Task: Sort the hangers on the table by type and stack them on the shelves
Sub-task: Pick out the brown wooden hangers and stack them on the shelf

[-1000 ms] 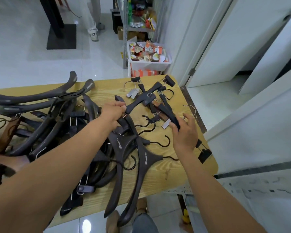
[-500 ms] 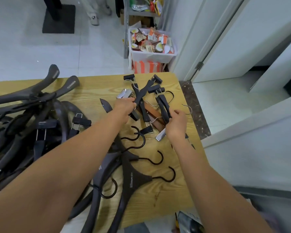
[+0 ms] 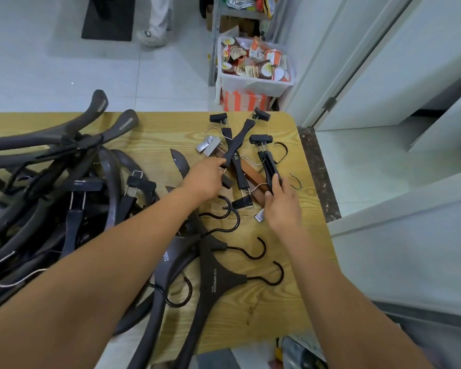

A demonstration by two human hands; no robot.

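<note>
Bin [image 3: 253, 85] of snack packets [image 3: 253, 62], left hand [image 3: 205, 179] gripping slim hanger [image 3: 237, 145], right hand [image 3: 282, 206] gripping clip hanger [image 3: 270, 166]

Dark brown hangers [image 3: 218, 278] lie on a pale wood-grain table [image 3: 277, 310], beside an orange-striped box [image 3: 244, 101].

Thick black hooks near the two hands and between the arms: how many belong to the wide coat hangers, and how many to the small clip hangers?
On wide coat hangers, fanned between the arms: 5
On clip hangers, just beyond the right hand: 1
Total in view: 6
</note>
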